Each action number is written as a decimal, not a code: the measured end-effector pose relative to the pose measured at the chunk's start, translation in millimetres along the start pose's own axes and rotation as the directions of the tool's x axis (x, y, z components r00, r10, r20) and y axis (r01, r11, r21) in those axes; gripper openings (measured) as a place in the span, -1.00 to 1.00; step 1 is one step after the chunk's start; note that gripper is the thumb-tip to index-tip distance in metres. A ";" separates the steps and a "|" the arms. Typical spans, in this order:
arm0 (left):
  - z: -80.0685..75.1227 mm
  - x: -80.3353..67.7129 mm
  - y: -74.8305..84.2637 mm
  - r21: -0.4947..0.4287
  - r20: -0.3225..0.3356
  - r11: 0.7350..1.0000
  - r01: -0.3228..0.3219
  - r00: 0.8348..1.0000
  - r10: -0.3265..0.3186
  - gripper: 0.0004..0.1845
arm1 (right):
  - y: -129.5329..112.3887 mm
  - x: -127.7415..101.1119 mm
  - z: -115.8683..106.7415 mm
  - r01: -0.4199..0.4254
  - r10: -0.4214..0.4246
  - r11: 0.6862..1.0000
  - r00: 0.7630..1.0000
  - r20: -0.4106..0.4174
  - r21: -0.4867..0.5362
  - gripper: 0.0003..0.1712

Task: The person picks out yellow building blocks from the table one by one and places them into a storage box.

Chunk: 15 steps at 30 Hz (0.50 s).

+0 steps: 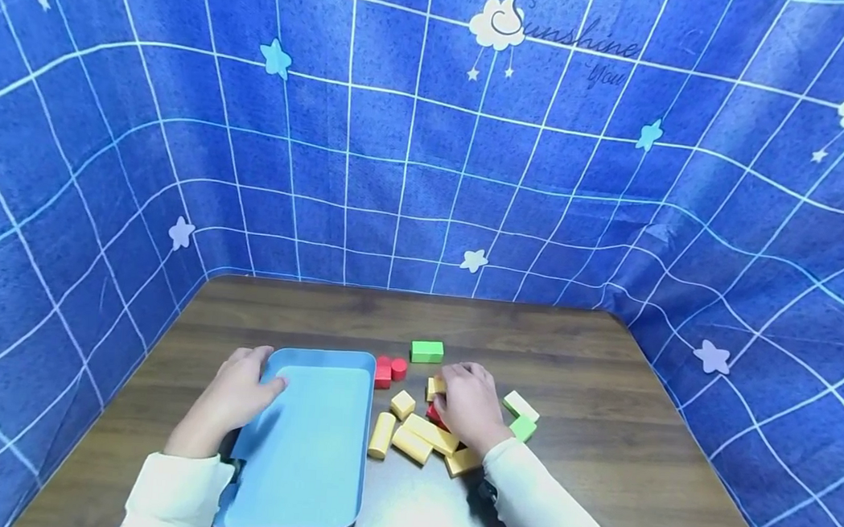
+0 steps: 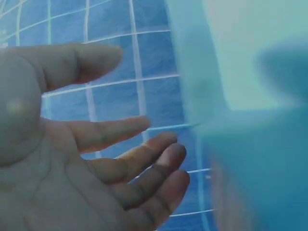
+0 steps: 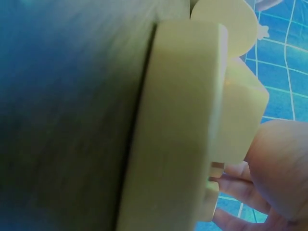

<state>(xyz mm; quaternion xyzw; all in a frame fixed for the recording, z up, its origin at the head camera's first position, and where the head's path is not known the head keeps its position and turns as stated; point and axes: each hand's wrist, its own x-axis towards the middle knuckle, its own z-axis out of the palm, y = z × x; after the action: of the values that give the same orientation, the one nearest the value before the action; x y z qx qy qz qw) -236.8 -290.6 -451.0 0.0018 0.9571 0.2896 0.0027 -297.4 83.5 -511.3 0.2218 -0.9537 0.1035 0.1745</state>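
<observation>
Blue tray (image 1: 309, 450) lying flat on the bench (image 1: 603, 387) at about 7 o'clock. Left hand (image 1: 236, 393) resting on the tray's 10 o'clock rim, fingers (image 2: 144, 159) straight and released, thumb over the edge onto the floor of the tray. Right hand (image 1: 466, 403) palm down on the block pile just at 3 o'clock of the tray, fingers curled over a yellow block (image 1: 434, 387); grasped or merely touched, cannot tell. Yellow blocks (image 1: 411, 436) at 6 o'clock of that hand, red blocks (image 1: 390, 370) touching the tray's 1 o'clock corner, green block (image 1: 427, 351) at 12 o'clock of the pile, pale green blocks (image 1: 521, 415) at 3 o'clock.
</observation>
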 end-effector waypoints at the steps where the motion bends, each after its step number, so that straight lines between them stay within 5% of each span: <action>1: 2.9 1.6 -3.4 0.002 0.011 1.000 0.011 1.000 -0.011 -0.18 | -0.3 0.2 0.5 0.000 0.000 1.000 1.000 0.002 0.003 -0.71; 6: 15.0 8.2 -21.6 0.000 0.053 1.000 0.030 0.998 -0.030 -0.16 | -1.5 0.9 1.9 -0.005 0.005 1.000 1.000 0.008 0.026 -0.71; 15: 25.7 9.2 -26.0 0.029 0.026 0.998 -0.062 0.998 0.061 -0.24 | -2.8 2.5 2.1 -0.025 0.025 0.998 1.000 0.001 0.065 -0.73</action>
<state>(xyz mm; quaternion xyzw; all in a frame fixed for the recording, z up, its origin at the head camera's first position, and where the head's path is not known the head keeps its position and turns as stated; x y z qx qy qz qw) -245.9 -298.0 -486.8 0.0348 0.9607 0.2753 0.0056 -298.8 79.4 -511.9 0.2156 -0.9526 0.1365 0.1659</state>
